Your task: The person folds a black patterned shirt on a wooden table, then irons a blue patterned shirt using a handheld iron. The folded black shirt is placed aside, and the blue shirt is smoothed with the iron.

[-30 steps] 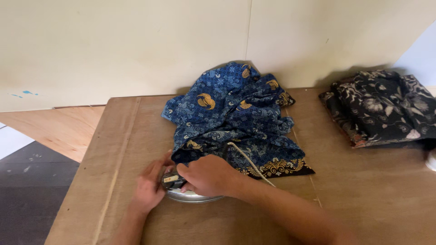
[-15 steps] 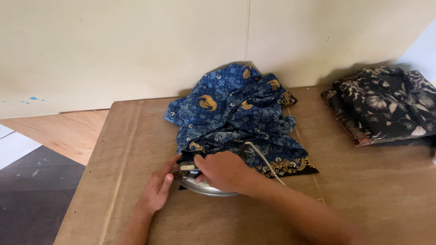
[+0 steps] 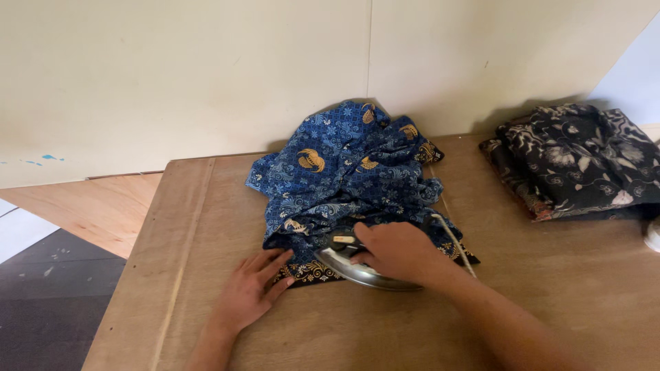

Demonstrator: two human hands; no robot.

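A crumpled blue cloth with gold motifs [image 3: 350,178] lies heaped on the wooden table [image 3: 550,275]. My right hand [image 3: 395,251] grips the handle of a metal clothes iron [image 3: 361,271] that rests on the cloth's near hem. A pale cord [image 3: 457,244] runs from the iron back past my wrist. My left hand [image 3: 251,292] lies flat with fingers spread on the table, its fingertips touching the dark gold-trimmed hem just left of the iron.
A folded black cloth with pale floral print [image 3: 577,161] sits at the table's far right. A cream wall [image 3: 206,69] rises right behind the table. The table's left edge drops to a wooden and dark floor [image 3: 62,275]. A white object [image 3: 652,235] shows at the right edge.
My right hand has moved the iron rightward onto the cloth's hem. My left hand has let go of the iron and now lies flat on the table at the hem.
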